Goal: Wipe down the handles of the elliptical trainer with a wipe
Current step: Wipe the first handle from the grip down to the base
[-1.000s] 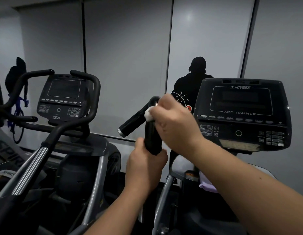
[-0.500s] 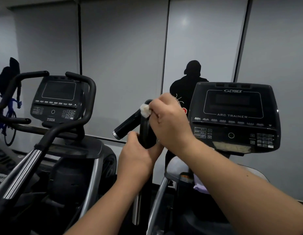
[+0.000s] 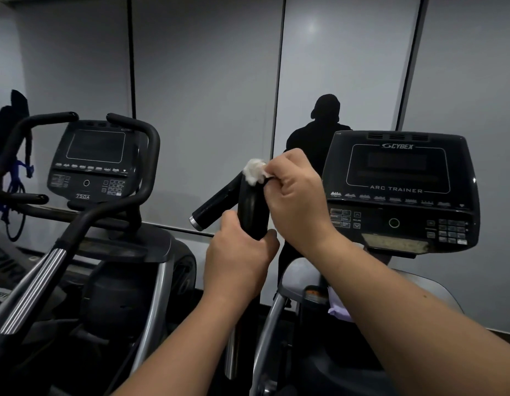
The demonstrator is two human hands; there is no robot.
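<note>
Between the two consoles, my left hand (image 3: 239, 258) grips the black handle (image 3: 252, 212) low on its upright grip. My right hand (image 3: 295, 195) pinches a white wipe (image 3: 254, 171), bunched against the handle's top bend. The wipe looks soft and light; the handle appears rigid, best steadied below the wiped area.
</note>
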